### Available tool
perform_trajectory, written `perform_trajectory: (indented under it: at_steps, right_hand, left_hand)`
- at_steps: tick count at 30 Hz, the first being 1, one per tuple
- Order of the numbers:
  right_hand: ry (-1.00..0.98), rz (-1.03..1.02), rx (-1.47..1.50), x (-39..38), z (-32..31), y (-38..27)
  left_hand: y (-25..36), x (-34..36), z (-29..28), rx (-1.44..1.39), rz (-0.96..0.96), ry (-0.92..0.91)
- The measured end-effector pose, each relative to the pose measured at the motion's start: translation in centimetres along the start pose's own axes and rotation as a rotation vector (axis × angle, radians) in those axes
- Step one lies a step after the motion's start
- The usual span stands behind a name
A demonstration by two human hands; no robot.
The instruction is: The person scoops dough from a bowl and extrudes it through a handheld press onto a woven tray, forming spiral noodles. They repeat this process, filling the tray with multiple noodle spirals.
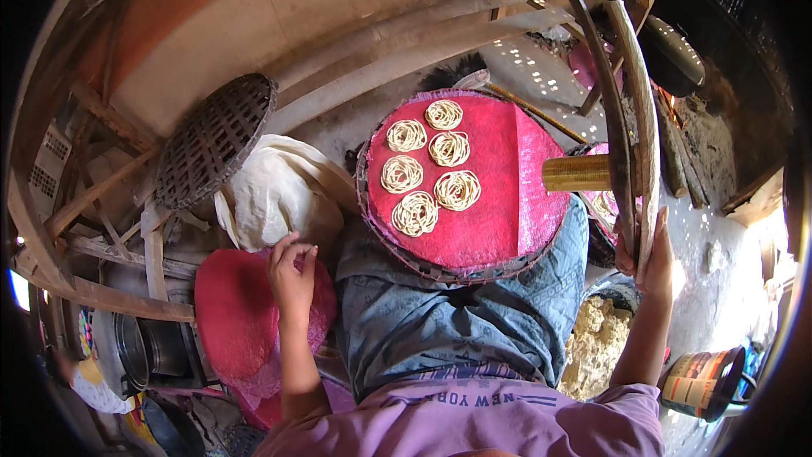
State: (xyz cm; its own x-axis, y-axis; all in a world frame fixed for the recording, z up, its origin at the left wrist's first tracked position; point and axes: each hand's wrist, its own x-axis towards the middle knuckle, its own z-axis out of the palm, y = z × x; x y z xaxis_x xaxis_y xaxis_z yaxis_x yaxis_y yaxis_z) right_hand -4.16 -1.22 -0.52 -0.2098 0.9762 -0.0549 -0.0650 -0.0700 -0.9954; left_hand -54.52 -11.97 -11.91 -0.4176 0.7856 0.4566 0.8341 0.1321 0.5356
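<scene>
Purple shirt fabric [423, 423] fills the bottom of my view, then blue patterned trousers [423, 322], and on that lap sits a round woven tray [463, 277] lined with red sheeting [499, 152], probably so the thighs steady it. Six pale noodle-like coils [458, 190] lie toward its left side, laid out singly, perhaps so each keeps its shape. Now the left hand [293, 279]: loosely curled, nothing visible in it, over a red-covered round surface [233, 313]; whether they touch, I can't tell. Across, the right hand [650, 258] wraps around the ends of two long wooden bars [636, 110], presumably for leverage, a ribbed golden cylinder [577, 174] beside them. Farther off, I see bunched white cloth [275, 190] near a dark slatted basket [216, 142].
</scene>
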Motion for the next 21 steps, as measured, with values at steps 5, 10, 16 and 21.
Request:
perform_trajectory:
  at_steps: [5, 10, 16, 21]
  right_hand:
    - [0.061, -0.016, 0.002, -0.2, 0.9, 0.1]
    - [0.046, -0.053, 0.059, -0.6, 1.1, 0.3]
    - [0.067, -0.041, 0.026, -0.9, 0.6, 0.3]
    - [0.054, -0.044, 0.036, -1.1, 0.3, 0.3]
  left_hand:
    - [2.4, -1.2, 2.6, -0.608, -0.303, -0.216]
    - [8.7, -6.4, 7.7, -1.244, -0.673, -0.706]
    - [12.8, -9.4, 10.3, -1.449, -0.767, -0.378]
    - [13.1, -8.3, 10.1, -1.519, -0.789, -0.297]
